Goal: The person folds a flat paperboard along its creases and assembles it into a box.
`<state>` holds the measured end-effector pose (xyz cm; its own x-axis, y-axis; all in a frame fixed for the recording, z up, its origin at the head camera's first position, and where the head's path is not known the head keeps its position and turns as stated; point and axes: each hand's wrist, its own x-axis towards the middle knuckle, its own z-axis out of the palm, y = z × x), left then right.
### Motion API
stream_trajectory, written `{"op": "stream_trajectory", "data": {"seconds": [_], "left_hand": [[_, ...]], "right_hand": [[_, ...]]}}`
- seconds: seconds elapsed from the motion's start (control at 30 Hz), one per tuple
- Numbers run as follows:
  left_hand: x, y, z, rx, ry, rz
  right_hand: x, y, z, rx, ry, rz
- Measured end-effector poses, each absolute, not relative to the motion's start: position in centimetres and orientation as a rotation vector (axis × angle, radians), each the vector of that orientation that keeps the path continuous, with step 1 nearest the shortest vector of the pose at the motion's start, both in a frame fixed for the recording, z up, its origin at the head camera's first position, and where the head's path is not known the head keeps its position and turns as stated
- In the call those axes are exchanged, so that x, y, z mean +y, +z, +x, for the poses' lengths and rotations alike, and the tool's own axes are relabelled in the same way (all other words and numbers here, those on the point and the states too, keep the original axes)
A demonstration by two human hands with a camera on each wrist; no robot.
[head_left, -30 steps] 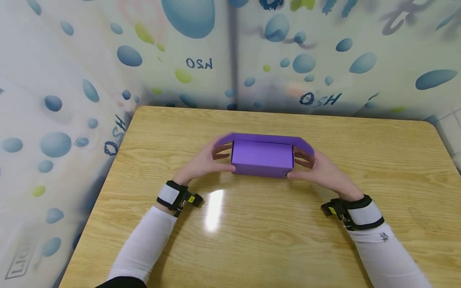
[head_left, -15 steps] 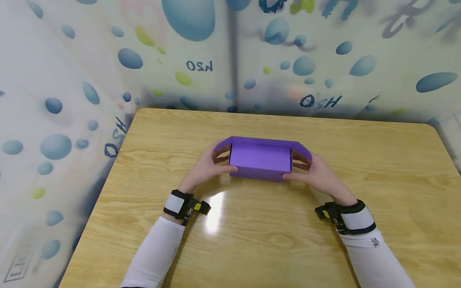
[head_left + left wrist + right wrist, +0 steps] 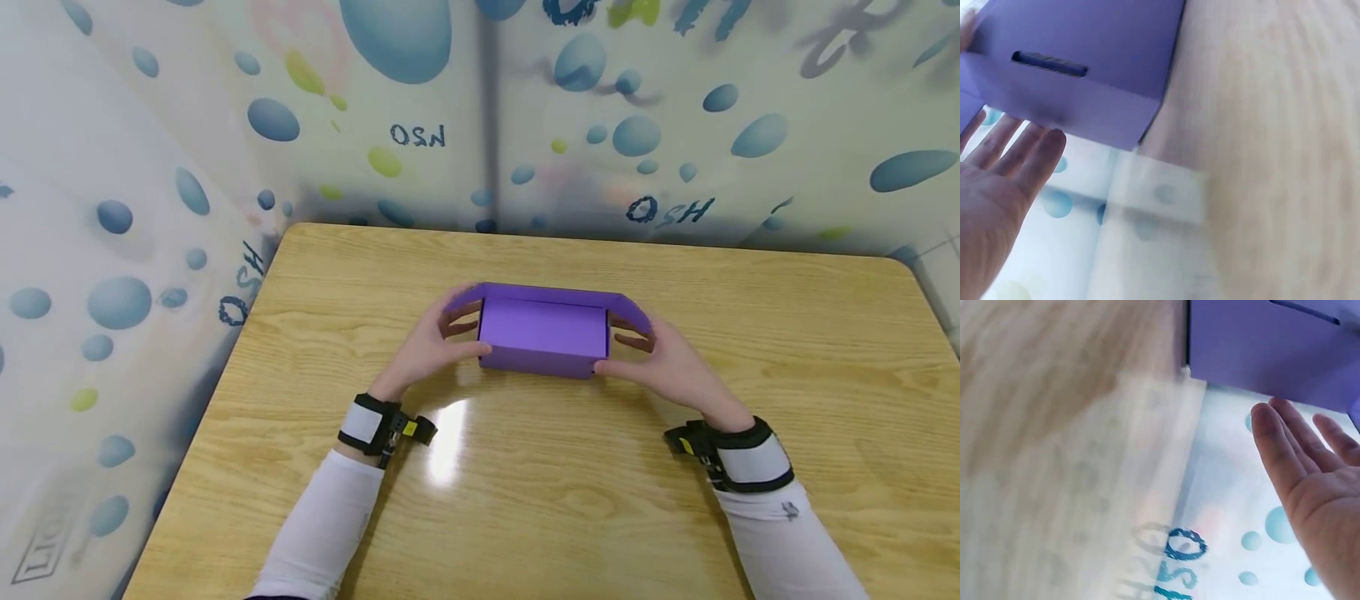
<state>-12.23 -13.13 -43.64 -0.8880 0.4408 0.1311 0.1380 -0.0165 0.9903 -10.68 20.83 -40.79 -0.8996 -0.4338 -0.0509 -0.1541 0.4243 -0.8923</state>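
A purple cardboard box [image 3: 543,327] sits on the wooden table, its lid raised at the back with side wings bending forward. My left hand [image 3: 431,337] is at its left end, thumb on the front corner, fingers reaching under the wing. In the left wrist view its fingers [image 3: 1041,153] are nearly straight by the box's edge, below a slot. My right hand [image 3: 667,358] mirrors it at the right end, thumb touching the front corner. Straight fingers [image 3: 1275,440] show close to the box's edge in the right wrist view. The box's inside is hidden.
The wooden table [image 3: 555,500] reaches back to a wall covering [image 3: 555,108] printed with blue and green drops. More of the covering stands along the left side. Both wrists wear strapped cameras, the left camera [image 3: 386,425] and the right camera [image 3: 727,454].
The box has shifted slightly toward me and to the left since a second ago. In the last half second my right hand has eased slightly to the right.
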Motion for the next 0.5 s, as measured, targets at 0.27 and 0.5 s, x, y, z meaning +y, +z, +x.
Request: {"op": "stream_trajectory", "data": {"seconds": [0.27, 0.5], "left_hand": [[-13.2, -38.9, -10.9, 2.331, 2.091, 0.742], [-13.0, -38.7, -10.6, 2.691, 1.946, 0.643]], "right_hand": [[21.4, -38.6, -9.5, 2.675, -1.411, -0.499], [21.1, -37.1, -8.6, 3.003, -1.329, -0.587]]}}
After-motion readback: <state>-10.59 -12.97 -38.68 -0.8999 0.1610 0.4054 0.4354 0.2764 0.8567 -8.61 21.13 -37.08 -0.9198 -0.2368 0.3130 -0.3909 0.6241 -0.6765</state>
